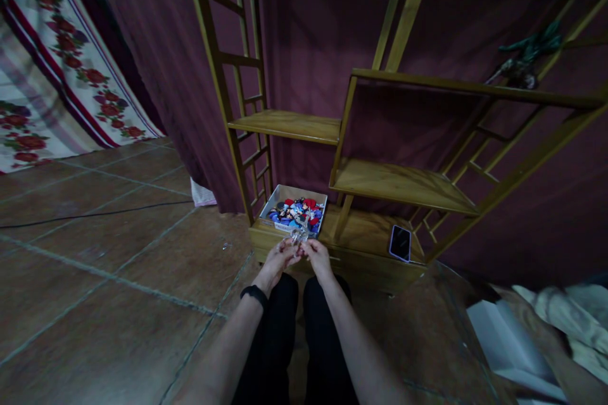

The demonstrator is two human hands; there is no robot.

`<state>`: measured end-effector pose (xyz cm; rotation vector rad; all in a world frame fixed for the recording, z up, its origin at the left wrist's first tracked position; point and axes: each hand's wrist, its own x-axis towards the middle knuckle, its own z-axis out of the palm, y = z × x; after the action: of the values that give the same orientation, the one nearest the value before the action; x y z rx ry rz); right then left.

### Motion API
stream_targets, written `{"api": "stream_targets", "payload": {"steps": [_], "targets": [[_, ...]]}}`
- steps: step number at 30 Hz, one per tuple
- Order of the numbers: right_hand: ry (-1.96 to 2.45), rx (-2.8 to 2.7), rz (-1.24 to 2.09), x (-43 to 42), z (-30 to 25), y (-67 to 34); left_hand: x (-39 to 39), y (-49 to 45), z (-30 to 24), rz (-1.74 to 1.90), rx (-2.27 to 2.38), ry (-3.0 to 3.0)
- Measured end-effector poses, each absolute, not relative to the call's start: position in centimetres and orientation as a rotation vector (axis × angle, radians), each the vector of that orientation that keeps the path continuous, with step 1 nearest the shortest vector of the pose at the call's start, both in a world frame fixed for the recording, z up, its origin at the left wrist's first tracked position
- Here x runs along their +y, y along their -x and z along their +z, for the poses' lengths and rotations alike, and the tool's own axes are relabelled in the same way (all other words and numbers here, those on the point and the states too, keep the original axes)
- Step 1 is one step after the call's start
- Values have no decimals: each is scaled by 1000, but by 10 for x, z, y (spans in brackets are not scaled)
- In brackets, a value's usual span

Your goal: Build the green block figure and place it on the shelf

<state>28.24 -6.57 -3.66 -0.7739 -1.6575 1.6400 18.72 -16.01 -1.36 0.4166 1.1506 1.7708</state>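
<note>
My left hand (281, 255) and my right hand (315, 254) meet above my knees, fingers closed on a small clear, shiny piece (299, 235) that looks like transparent plastic. Its exact kind is too small to make out. Just beyond my fingers, a shallow white cardboard box (284, 190) stands on the bottom shelf. Inside it lie several small colourful figures (295, 210) in blue, red, white and black, heaped together. The clear piece overlaps the box's near edge from this viewpoint.
A wooden shelf unit (285, 123) rises in front of me. On its lower board, to the right, lies a phone (399, 243). A white box (510, 342) and pale cloth (570, 310) are on the floor at right. A thin black cable (95, 214) crosses the tiles at left.
</note>
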Motion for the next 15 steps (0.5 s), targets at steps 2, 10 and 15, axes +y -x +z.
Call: {"api": "stream_targets", "payload": {"steps": [2,10,15], "targets": [[808,-1637,1631,-65,-37,-284,-161,-186,-13,1798,1170,-401],[823,-1616,1644,-66,-35,-285,-164,-183,-16,1932,1275,-395],[780,-1620,1658,-68,-32,-287,-164,-182,-21,1933,1362,-441]]}}
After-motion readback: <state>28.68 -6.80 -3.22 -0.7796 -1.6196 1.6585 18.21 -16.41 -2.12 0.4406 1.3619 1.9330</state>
